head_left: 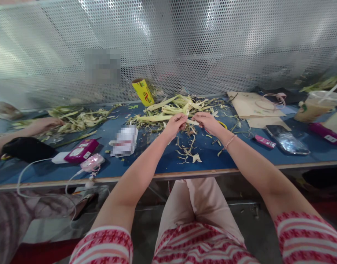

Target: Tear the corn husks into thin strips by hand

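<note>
My left hand (176,124) and my right hand (207,121) are close together over the middle of the blue table (154,165). Both have their fingers closed in a pinch on a pale green leaf strip (193,122), which spans the small gap between them. Just behind lies a heap of pale, husk-like leaves and stems (160,118). Thin, root-like strands (188,149) and a small dried leaf are scattered on the tabletop in front of my hands. The fingertips are small in view, so the exact grip is partly hidden.
A yellow cardboard tube (143,92) leans at the perforated metal screen (162,44). To the left are purple devices (81,150), cables and another person's hand (51,124) at a second leaf pile. On the right are brown paper (252,104), a phone (288,140) and a drink cup (314,108).
</note>
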Tool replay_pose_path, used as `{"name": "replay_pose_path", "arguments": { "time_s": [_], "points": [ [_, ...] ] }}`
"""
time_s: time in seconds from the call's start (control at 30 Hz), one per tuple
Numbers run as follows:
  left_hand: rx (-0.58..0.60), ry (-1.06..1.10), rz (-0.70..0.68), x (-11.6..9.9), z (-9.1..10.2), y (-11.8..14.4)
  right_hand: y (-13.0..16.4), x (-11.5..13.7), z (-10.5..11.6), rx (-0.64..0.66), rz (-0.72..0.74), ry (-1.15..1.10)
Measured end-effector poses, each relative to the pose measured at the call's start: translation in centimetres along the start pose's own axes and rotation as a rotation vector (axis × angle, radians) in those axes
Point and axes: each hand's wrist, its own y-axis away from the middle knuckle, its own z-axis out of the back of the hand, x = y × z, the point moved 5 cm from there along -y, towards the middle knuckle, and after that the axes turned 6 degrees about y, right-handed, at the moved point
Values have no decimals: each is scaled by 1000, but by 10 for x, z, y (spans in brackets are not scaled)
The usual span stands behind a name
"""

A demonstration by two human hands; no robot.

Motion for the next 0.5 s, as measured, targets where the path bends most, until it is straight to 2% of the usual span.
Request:
{"name": "replay_pose_path", "arguments": {
  "time_s": [0.13, 0.23, 0.37, 0.5],
  "points": [
    [-19, 64, 35, 0, 0, 1, -3, -2, 1, -11, -3, 13],
    [-15, 114, 24, -1, 0, 1, -6, -3, 4, -48, 53, 113],
    [106, 90, -46, -2, -1, 2, -8, 0, 8, -126, 164, 217],
    [215, 2, -105, -2, -4, 5, -6, 1, 13, -183, 147, 30]
  ]
}}
